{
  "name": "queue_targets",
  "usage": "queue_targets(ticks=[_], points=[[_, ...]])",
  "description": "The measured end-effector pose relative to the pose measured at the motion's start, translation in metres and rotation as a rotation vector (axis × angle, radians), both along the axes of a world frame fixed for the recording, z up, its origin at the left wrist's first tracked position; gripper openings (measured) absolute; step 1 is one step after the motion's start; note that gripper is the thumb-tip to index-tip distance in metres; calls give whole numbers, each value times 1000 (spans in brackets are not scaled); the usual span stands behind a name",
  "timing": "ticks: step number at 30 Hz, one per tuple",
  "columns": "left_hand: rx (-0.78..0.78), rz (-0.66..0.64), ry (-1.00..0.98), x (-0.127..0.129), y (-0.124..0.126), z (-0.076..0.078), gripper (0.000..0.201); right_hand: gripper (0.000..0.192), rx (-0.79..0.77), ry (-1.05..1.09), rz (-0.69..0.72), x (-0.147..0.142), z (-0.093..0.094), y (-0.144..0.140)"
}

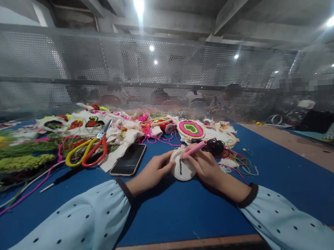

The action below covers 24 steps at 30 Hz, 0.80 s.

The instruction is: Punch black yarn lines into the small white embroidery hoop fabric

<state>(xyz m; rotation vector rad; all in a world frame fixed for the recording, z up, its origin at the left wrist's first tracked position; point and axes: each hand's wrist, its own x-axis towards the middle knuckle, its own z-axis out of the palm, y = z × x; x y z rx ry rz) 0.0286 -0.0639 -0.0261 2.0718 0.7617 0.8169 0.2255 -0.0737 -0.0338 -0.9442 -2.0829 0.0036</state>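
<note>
A small round embroidery hoop (pixel 189 173) with white cloth is held up over the blue table. A short black stitched line (pixel 180 167) runs down the cloth. My left hand (pixel 155 168) grips the hoop's left rim, thumb on its front. In the fingers of my right hand (pixel 206 167) is a pink punch needle (pixel 195 148), slanting up to the right, with its tip at the upper part of the cloth. That hand also rests against the hoop's right edge. Black yarn (pixel 216 147) lies bunched just behind my right hand.
Yellow-and-orange scissors (pixel 91 147) and a phone (pixel 128 160) lie to the left. Behind are a finished-looking pink and green hoop (pixel 190 129), a red thread spool (pixel 168 128) and heaped embroidered cloth (pixel 81 123). Loose yarn (pixel 244 161) trails at right; a perforated metal screen (pixel 140 73) stands beyond.
</note>
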Motion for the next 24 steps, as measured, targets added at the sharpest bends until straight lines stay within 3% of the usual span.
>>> queue_targets(ticks=[11, 15, 20, 24], points=[[5, 98, 34, 0, 8, -12, 45, 18, -18, 30, 56, -1, -1, 0], [5, 56, 37, -1, 9, -10, 49, 18, 6, -42, 100, -1, -1, 6], [-6, -24, 77, -1, 8, -7, 55, 18, 37, -242, 278, -3, 1, 17], [-115, -35, -12, 1, 8, -10, 63, 18, 48, -145, 221, -1, -2, 15]])
